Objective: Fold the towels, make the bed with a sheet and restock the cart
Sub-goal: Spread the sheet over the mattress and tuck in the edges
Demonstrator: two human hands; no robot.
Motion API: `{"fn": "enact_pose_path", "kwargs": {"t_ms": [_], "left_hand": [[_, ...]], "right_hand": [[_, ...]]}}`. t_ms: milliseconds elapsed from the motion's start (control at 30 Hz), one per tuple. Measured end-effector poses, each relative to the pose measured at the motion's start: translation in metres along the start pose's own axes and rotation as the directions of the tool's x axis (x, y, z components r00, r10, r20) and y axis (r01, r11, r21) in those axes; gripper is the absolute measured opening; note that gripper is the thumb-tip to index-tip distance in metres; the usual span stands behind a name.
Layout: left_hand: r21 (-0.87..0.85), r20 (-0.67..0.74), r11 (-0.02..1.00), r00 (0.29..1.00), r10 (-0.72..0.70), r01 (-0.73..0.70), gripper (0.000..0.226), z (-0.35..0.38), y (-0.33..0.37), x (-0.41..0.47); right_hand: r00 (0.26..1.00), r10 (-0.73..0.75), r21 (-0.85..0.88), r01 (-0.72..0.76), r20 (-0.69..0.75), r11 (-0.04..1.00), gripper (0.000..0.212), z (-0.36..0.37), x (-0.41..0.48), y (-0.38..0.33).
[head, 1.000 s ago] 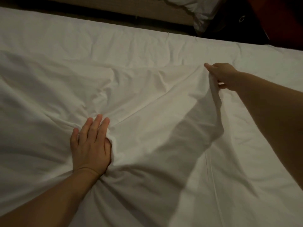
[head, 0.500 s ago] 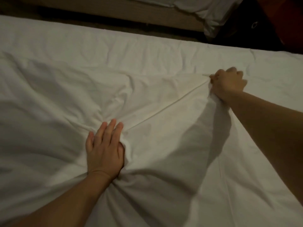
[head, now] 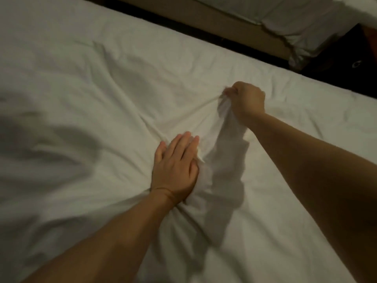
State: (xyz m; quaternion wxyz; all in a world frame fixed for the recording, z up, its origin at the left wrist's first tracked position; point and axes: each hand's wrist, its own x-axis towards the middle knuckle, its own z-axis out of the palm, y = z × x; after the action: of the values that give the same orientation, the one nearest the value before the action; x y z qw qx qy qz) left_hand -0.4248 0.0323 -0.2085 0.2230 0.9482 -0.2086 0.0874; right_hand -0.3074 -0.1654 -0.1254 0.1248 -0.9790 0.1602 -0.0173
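A white sheet [head: 85, 111] covers the bed and fills most of the view, wrinkled around my hands. My left hand [head: 175, 166] lies flat on it with straight fingers, pressing the cloth down at the middle. My right hand [head: 246, 101] is a little farther away and to the right, its fingers curled into a fist round a bunched fold of the sheet that it lifts off the bed. Creases run from that fold toward my left hand.
The far edge of the bed runs diagonally across the top. Beyond a dark gap stands a second bed [head: 234, 23] with a tan base and rumpled white linen [head: 295, 19]. A dark piece of furniture [head: 350, 64] sits at the top right.
My right hand has drawn the gripped fold back toward my left hand, so the two are closer together. My left hand stays pressed flat. The view has tilted and shifted.
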Motion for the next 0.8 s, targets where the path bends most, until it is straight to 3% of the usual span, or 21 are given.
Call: {"fn": "enact_pose_path", "kwargs": {"t_ms": [100,200,367,533,700,800], "left_hand": [[0.004,-0.021,1.0,0.999,-0.031,0.031,0.058,-0.03,-0.008,0.014],[0.165,0.071,0.98,0.99,-0.125,0.112,0.055,-0.04,-0.047,0.057],[0.274,0.181,0.961,0.978,-0.1,0.048,0.053,-0.022,-0.076,0.12],[0.25,0.208,0.968,0.977,-0.041,-0.012,0.051,0.008,-0.071,0.148],[0.222,0.159,0.975,0.987,-0.025,-0.011,0.056,0.021,-0.078,0.144],[0.224,0.201,0.975,0.978,-0.053,0.006,0.053,0.018,-0.078,0.144]], "right_hand": [[0.997,0.075,0.05,-0.075,-0.001,0.996,0.025,-0.006,0.015,-0.004],[0.996,0.059,-0.153,-0.048,0.069,0.987,0.037,0.031,0.01,-0.003],[0.99,-0.008,-0.213,-0.022,-0.138,0.977,0.043,0.084,0.005,0.012],[0.981,-0.031,-0.228,-0.013,-0.19,0.973,0.053,0.095,0.013,0.018],[0.993,-0.012,-0.187,-0.01,-0.116,0.982,0.036,0.065,0.008,0.001],[0.992,-0.008,-0.103,-0.005,-0.13,0.995,0.049,0.05,-0.038,-0.028]]}}
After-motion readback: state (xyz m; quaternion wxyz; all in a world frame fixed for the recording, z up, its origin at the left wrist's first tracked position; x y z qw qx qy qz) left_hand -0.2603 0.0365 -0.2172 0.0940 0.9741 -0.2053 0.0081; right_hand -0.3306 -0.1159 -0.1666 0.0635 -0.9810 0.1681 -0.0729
